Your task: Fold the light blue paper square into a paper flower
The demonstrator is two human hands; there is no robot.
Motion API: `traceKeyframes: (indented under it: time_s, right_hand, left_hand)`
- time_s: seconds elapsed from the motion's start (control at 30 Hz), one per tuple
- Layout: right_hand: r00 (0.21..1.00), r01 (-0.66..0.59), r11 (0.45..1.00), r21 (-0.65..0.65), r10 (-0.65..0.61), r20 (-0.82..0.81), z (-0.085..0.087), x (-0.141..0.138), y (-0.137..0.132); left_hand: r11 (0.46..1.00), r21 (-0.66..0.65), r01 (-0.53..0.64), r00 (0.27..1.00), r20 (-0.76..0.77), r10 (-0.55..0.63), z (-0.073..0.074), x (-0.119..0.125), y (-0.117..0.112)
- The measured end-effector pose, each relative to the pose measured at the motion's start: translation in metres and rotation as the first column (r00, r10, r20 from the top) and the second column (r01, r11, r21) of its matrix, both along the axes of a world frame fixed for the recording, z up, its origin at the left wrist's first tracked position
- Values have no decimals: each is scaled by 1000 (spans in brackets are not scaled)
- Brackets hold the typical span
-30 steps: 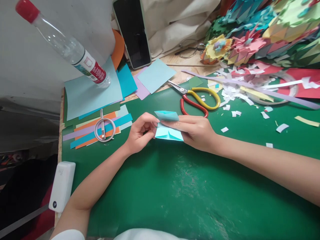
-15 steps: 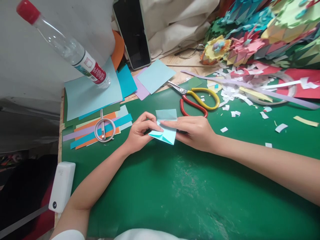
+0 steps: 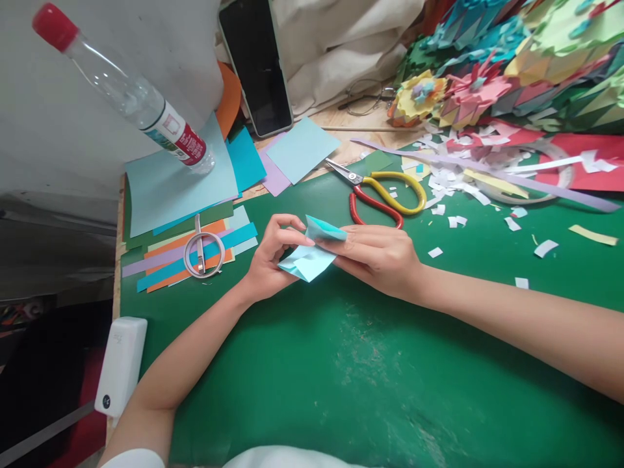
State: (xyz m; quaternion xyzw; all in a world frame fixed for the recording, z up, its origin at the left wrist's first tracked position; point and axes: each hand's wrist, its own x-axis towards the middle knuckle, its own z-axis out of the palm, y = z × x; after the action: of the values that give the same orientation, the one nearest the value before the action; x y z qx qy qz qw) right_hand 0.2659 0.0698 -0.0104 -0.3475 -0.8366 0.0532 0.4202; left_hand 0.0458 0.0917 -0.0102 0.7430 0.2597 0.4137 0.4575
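Note:
A light blue folded paper piece point(image 3: 308, 260) sits between both hands, just above the green mat point(image 3: 341, 364). My left hand point(image 3: 270, 260) pinches its left side with curled fingers. My right hand point(image 3: 377, 255) grips its right side, fingers stretched along the top fold, where a darker teal face shows. The paper is tilted, one corner pointing down toward the mat.
Red and yellow scissors point(image 3: 385, 194) lie just behind my hands. Coloured paper sheets and strips point(image 3: 195, 247) with a tape ring lie at the left, under a clear bottle point(image 3: 131, 97). A phone point(image 3: 256, 62), glasses, paper flowers point(image 3: 468, 91) and scraps fill the back right. A white power bank point(image 3: 119, 364) sits at the left edge.
The paper piece has been turned and refolded between my hands, from flatter and wider to tilted with a corner down. Both hands shifted slightly left.

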Motion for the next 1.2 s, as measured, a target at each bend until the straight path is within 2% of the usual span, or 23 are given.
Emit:
traceKeyframes:
  time_s: [0.17,0.37,0.57,0.73,0.93,1.2]
  right_hand:
    - [1000,-5,1000,0,5,-16,3,-1,1]
    - [993,21,999,-41,-26,-118,8,-2,2]
    - [990,47,988,-149,-65,-121,10,-3,0]
    - [989,42,985,-165,-65,-136,10,-3,-1]
    - [987,52,966,-254,-89,-136,10,-3,-1]
    - [982,51,982,-181,-82,-171,9,-3,-1]
  left_hand:
    - [1000,12,-18,1000,-23,19,1,0,0]
    - [971,-197,-135,991,-31,131,5,5,-3]
    - [938,-313,-151,988,-82,132,11,7,-6]
    - [902,-401,-159,983,-152,106,11,6,-8]
    - [888,-427,-172,984,-118,134,11,7,-9]
    - [908,-382,-173,974,-200,102,10,7,-10]
